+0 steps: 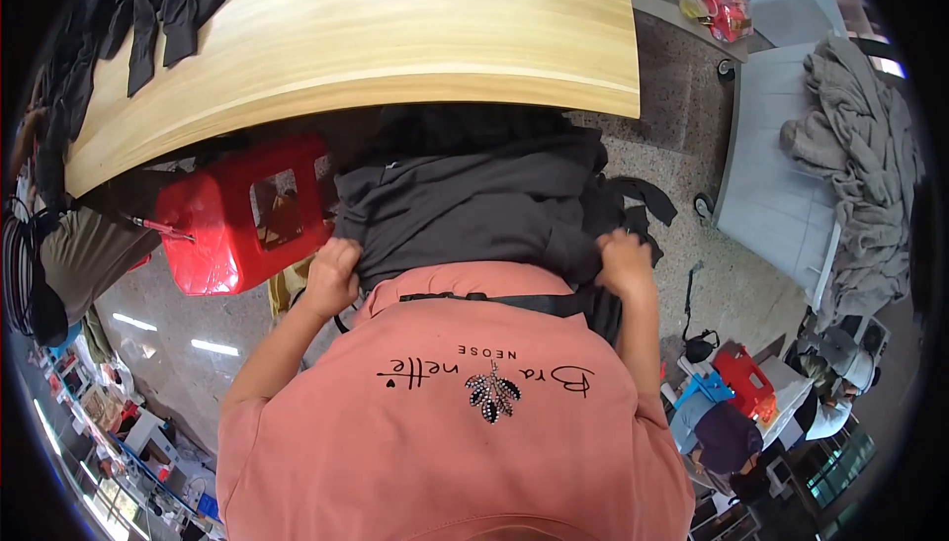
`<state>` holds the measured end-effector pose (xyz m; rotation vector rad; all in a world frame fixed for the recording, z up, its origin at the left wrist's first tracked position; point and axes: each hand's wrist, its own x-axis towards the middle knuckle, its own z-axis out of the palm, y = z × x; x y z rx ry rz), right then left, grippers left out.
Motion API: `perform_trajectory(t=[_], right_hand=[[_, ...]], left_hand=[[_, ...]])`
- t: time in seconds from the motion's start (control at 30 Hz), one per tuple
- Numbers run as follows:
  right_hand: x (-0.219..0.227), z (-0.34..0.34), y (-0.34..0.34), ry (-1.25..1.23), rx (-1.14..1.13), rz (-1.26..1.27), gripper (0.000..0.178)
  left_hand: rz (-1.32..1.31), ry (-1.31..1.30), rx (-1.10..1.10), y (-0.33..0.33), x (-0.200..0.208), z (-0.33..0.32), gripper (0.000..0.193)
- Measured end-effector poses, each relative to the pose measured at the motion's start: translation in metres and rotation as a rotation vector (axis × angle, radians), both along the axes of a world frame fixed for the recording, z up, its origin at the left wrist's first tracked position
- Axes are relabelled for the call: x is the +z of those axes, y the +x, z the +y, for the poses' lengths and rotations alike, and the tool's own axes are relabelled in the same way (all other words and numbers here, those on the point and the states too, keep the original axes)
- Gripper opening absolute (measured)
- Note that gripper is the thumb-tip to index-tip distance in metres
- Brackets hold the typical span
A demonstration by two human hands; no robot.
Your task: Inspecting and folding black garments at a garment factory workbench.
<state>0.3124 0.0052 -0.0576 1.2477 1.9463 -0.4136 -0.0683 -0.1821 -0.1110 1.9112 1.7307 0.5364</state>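
A pile of dark grey garments lies across my lap, its far part tucked under the edge of the wooden table. At the pile's left edge, my left hand is closed, its fingers curled on the dark cloth. My right hand grips the right edge of the same cloth with bent fingers, partly hidden behind the knuckles. Which garment of the pile each hand holds cannot be made out. A narrow dark strip of cloth hangs out beyond my right hand.
More dark garments hang over the table's far left. A red plastic stool stands left of my lap. On the right is a wheeled grey cart heaped with grey cloth. Other people sit at the lower right.
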Motion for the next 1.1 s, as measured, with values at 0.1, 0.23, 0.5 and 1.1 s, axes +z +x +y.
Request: perform_trajectory(t=[0.1, 0.23, 0.5, 1.1], right_hand=[[0.022, 0.024, -0.026, 0.358, 0.063, 0.46, 0.039], [0.001, 0.045, -0.097, 0.421, 0.19, 1.151, 0.035], [-0.046, 0.039, -0.148, 0.026, 0.34, 0.91, 0.007], [0.027, 0.027, -0.055, 0.298, -0.59, 1.541, 0.013]], left_hand=[[-0.158, -0.101, 0.123, -0.006, 0.002, 0.006, 0.034], [-0.356, -0.317, 0.224, -0.012, 0.006, 0.02, 0.032], [-0.078, -0.022, 0.325, -0.004, 0.017, 0.054, 0.032], [-0.017, -0.066, 0.576, -0.013, -0.028, 0.086, 0.031]])
